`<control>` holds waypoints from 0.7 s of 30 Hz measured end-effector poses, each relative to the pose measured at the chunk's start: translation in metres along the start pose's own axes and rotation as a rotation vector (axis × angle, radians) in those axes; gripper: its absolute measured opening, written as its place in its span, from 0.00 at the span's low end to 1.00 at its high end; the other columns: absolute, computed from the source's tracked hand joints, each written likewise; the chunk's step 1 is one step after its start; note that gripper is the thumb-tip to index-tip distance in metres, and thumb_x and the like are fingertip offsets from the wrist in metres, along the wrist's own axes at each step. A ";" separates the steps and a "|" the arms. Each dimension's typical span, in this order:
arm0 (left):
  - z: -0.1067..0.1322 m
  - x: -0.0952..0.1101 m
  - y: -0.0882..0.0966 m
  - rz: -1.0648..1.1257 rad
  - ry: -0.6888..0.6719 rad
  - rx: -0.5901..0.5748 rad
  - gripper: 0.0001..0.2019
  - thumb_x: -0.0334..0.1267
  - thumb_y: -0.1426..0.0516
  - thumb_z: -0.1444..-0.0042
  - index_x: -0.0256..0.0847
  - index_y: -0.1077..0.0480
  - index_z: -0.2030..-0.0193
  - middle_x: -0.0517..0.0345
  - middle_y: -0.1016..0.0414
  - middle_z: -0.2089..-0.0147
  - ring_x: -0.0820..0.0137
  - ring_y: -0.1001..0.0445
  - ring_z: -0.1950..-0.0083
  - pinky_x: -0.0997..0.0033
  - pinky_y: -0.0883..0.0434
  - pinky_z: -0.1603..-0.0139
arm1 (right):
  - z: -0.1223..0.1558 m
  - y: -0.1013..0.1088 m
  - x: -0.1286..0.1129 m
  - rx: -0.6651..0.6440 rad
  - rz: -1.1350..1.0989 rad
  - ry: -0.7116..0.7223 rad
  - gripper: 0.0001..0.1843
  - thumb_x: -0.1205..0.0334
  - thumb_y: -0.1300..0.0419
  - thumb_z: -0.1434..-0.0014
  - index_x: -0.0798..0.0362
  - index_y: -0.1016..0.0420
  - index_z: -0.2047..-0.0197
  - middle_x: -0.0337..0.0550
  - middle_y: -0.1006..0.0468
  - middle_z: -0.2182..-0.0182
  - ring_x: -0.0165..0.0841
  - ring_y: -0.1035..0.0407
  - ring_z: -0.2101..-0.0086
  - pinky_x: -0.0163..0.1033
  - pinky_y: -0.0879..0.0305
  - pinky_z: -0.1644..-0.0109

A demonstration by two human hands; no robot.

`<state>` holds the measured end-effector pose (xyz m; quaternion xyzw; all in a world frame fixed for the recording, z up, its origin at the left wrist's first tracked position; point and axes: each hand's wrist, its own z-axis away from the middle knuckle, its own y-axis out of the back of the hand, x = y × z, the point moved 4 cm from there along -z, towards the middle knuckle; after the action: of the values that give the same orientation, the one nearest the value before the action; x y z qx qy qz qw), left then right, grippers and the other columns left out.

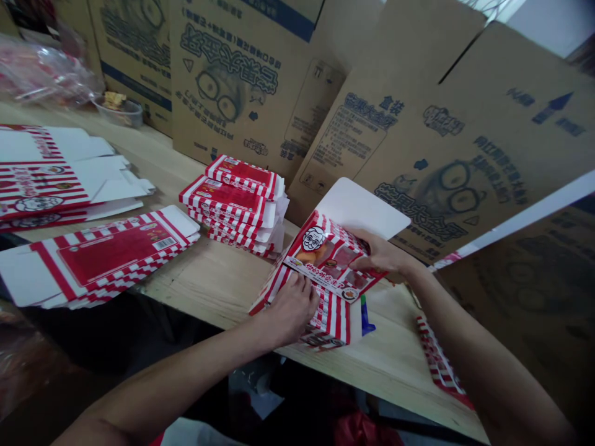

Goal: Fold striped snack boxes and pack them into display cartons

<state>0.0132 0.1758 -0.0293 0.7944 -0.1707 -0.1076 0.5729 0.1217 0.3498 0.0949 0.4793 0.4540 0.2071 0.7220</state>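
A red-and-white striped carton (pixel 325 257), printed with a bearded face and food pictures, stands tilted near the table's front edge. Its white flap (pixel 362 207) sticks up at the back. My right hand (pixel 379 254) grips the carton's right side, thumb on the printed panel. At the panel's lower edge, my left hand (pixel 295 306) is closed with curled fingers against the carton; its fingertips are partly hidden. Below that edge, a striped lower part (pixel 332 316) shows rows of small printing. A blue object with a green end (pixel 366 316) lies just right of it.
Striped cartons (pixel 242 201) are stacked left of my hands. Flattened cartons (pixel 111 254) lie farther left, with more (pixel 56 179) behind. Large cardboard boxes (pixel 237 80) line the table's back. A plastic tub (pixel 119 110) and clear bags (pixel 41 71) sit back left; another striped piece (pixel 439 356) lies right.
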 end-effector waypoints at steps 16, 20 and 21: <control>0.003 0.005 -0.007 -0.085 0.021 -0.048 0.38 0.55 0.43 0.47 0.24 0.42 0.40 0.22 0.39 0.39 0.40 0.42 0.36 0.42 0.45 0.42 | -0.001 -0.001 0.005 0.060 0.209 0.096 0.50 0.52 0.32 0.53 0.45 0.50 0.31 0.49 0.32 0.47 0.49 0.35 0.50 0.55 0.40 0.43; 0.003 0.005 -0.005 -0.065 0.044 -0.087 0.37 0.53 0.42 0.49 0.26 0.42 0.40 0.22 0.41 0.37 0.40 0.44 0.35 0.39 0.45 0.41 | 0.000 -0.003 0.005 0.088 0.198 0.115 0.51 0.52 0.31 0.55 0.46 0.48 0.31 0.49 0.31 0.50 0.49 0.34 0.52 0.54 0.39 0.44; 0.003 0.004 -0.005 -0.059 0.050 -0.095 0.37 0.53 0.41 0.49 0.27 0.42 0.40 0.22 0.41 0.37 0.39 0.43 0.35 0.38 0.45 0.41 | 0.000 -0.003 0.003 0.094 0.201 0.121 0.50 0.51 0.31 0.55 0.46 0.48 0.32 0.49 0.32 0.50 0.50 0.35 0.52 0.54 0.40 0.44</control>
<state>0.0171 0.1733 -0.0346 0.7735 -0.1273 -0.1125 0.6106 0.1232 0.3507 0.0907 0.5423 0.4557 0.2856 0.6455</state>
